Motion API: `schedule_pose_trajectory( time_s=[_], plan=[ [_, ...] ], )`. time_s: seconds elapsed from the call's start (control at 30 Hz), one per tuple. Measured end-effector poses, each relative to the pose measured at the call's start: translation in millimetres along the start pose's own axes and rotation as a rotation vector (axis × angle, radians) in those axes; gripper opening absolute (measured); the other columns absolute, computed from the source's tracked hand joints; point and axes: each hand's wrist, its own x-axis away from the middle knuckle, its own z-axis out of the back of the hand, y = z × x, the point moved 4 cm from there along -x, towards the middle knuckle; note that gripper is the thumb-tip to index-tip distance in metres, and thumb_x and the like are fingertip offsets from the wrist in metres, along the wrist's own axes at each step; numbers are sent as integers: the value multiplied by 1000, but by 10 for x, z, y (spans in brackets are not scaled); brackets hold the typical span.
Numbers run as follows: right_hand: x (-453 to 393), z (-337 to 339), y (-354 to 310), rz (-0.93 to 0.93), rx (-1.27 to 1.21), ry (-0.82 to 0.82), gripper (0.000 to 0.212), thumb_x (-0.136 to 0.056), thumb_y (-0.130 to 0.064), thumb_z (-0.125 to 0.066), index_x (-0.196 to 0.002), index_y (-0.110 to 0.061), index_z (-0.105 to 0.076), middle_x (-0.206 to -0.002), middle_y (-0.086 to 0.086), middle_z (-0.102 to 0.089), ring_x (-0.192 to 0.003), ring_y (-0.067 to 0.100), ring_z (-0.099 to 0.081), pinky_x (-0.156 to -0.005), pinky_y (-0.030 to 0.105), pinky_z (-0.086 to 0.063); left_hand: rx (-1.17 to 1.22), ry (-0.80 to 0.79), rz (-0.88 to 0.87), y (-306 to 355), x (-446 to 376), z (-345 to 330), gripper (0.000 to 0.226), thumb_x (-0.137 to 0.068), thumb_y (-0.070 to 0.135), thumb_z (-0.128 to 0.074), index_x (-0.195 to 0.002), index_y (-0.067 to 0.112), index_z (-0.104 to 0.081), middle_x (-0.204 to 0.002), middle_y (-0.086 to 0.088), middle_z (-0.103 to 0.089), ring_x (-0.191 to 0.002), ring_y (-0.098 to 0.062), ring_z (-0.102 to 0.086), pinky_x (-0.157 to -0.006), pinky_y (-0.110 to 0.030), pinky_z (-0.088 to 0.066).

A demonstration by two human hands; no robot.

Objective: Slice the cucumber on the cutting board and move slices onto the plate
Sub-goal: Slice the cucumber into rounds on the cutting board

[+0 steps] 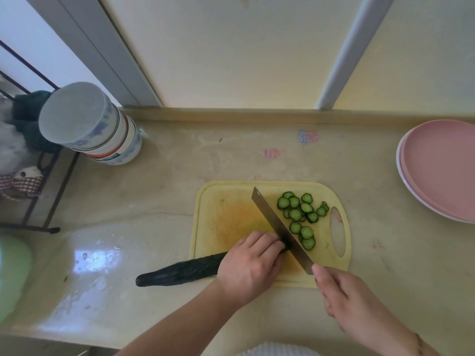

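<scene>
A long dark green cucumber (180, 269) lies across the left edge of the yellow cutting board (226, 201), its left end out on the counter. My left hand (253, 265) holds the cucumber down near its cut end, fingers curled over it. My right hand (344, 296) grips the handle of a cleaver (277, 227), whose blade stands on the cucumber right beside my left fingertips. Several round cucumber slices (299, 214) lie on the board to the right of the blade. A stack of pink plates (442, 170) sits at the right edge of the counter.
A stack of upturned bowls (97, 129) stands at the back left beside a black wire rack (38, 191). A green object (12, 273) shows at the left edge. The beige counter (154, 201) ends at a wall behind.
</scene>
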Motion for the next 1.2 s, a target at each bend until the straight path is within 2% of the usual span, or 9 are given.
schedule_pose_trajectory(
  time_s=[0.1, 0.23, 0.37, 0.47, 0.6, 0.77, 0.93, 1.07, 1.2],
  plan=[
    [63, 31, 0, 2, -26, 3, 73, -77, -83, -24, -67, -12, -38, -49, -5, -34, -45, 7, -31, -49, 27, -30, 4, 12, 4, 3, 1, 2, 17, -100, 20, -61, -108, 10, -72, -111, -2, -68, -99, -21, -64, -78, -33, -56],
    [120, 57, -29, 12, 10, 20, 71, -72, -84, -24, -64, -15, -38, -49, -4, -35, -46, 7, -32, -53, 30, -31, 2, 11, 1, 3, 7, -9, 16, -99, 20, -63, -108, 10, -72, -111, -2, -68, -99, -22, -64, -77, -35, -56],
    [128, 51, -54, 7, 39, 23, 64, -81, -77, -23, -63, -17, -37, -50, -4, -35, -47, 8, -32, -54, 30, -31, -9, 17, 0, 1, 8, -6, 16, -99, 20, -64, -108, 10, -72, -111, -2, -68, -100, -22, -64, -77, -34, -56],
    [122, 56, -63, 6, 46, -2, 58, -81, -71, -27, -64, -17, -38, -51, -4, -36, -47, 7, -33, -54, 29, -31, -17, 20, -10, 13, 10, -1, 16, -99, 21, -64, -108, 11, -72, -111, -2, -68, -100, -22, -64, -77, -33, -56],
    [41, 34, -61, 6, 76, -23, 59, -82, -71, -25, -65, -16, -41, -52, -4, -38, -48, 6, -37, -54, 29, -36, -31, 18, -14, 5, 17, -16, 16, -99, 21, -64, -108, 11, -73, -111, -2, -68, -100, -22, -63, -76, -33, -55],
    [-71, -46, -31, 21, 90, -23, 59, -85, -69, -26, -65, -15, -43, -52, -2, -41, -49, 6, -40, -56, 36, -42, -17, 15, 1, 11, 14, -21, 17, -95, 18, -66, -108, 10, -73, -111, -3, -68, -97, -23, -64, -74, -34, -55],
    [-70, 19, -28, -2, 36, 7, 58, -83, -70, -28, -64, -16, -38, -49, -5, -34, -45, 7, -32, -53, 31, -34, 8, 19, 23, 7, 8, -3, 13, -94, 17, -68, -105, 11, -73, -109, -2, -68, -96, -22, -63, -73, -33, -56],
    [-20, 84, -73, -27, -29, -9, 58, -84, -67, -29, -65, -13, -38, -46, -5, -32, -40, 5, -30, -44, 20, -28, 20, 33, 25, 7, 12, 4, 12, -97, 18, -65, -103, 11, -72, -108, -1, -67, -96, -20, -63, -75, -31, -56],
    [64, 110, -113, -11, -42, -36, 65, -82, -70, -30, -69, -6, -36, -49, -5, -29, -42, 6, -27, -44, 20, -25, 17, 34, 15, 12, 0, 10, 11, -96, 18, -66, -102, 11, -73, -107, -2, -67, -95, -21, -63, -76, -31, -56]
  ],
)
